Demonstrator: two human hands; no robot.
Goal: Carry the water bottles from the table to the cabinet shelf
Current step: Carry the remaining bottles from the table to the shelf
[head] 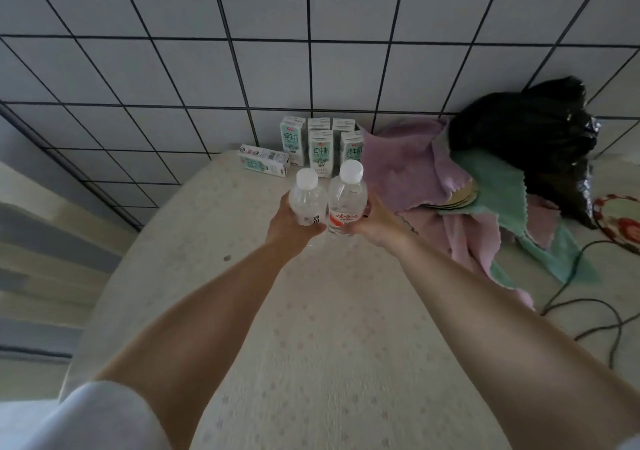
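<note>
Fingers of left hand [289, 223] wrap low on white-label water bottle [307, 204]; right hand [372, 223] clasps red-label water bottle [346, 204]. Bottles upright, side by side, touching, probably so caps stay level for carrying. Milk cartons [320, 150] just beyond fingertips on table [311, 328]. Cabinet not in view.

This looks like a room in a home. A round table [311, 345] with a pale dotted cover stands against a wall of grey tiles [277, 69]. At the far side stand small milk cartons [320, 152]. To the right lie pink and green cloths [460, 190], a black plastic bag [540, 138] and a dark cord [588, 311].
</note>
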